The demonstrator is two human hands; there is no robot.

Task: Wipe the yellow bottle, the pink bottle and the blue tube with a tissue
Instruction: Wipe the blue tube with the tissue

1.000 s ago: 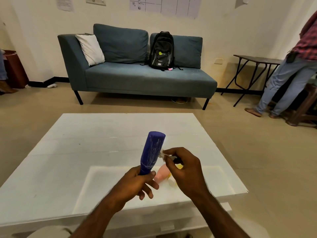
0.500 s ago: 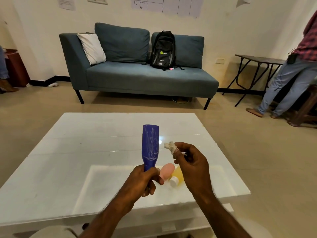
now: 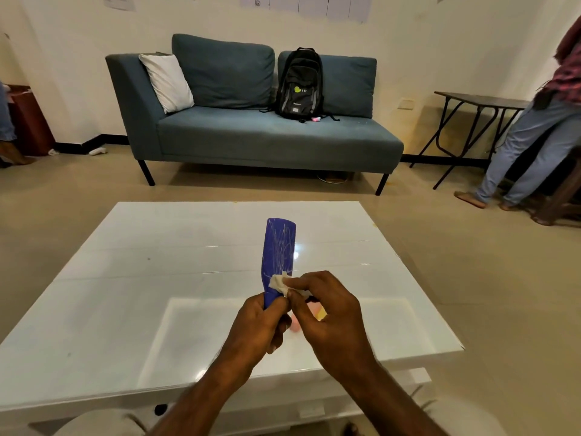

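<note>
Warm, even indoor light — soft glare patches on the glossy white desk (image 3: 132,278); wide-angle bending at the edges, forearms slightly motion-blurred.

A shared lounge or break room, more office than home. Directly under the grip of the left hand (image 3: 257,325) on the blue tube (image 3: 279,247), a low glossy white coffee table (image 3: 125,294). Straight beyond the grip, against the far wall, a teal sofa (image 3: 251,136) with a white cushion (image 3: 168,81) and a black backpack (image 3: 300,83) propped upright on the seat. High above and behind that, printed sheets (image 3: 314,3) taped to the cream wall. Far right of the grip, a dark folding table (image 3: 481,99) well apart from the sofa, and a standing person (image 3: 534,140) in jeans and a checked shirt. Far left, a reddish-brown cabinet (image 3: 28,118). Beige floor (image 3: 471,262) all round.
</note>
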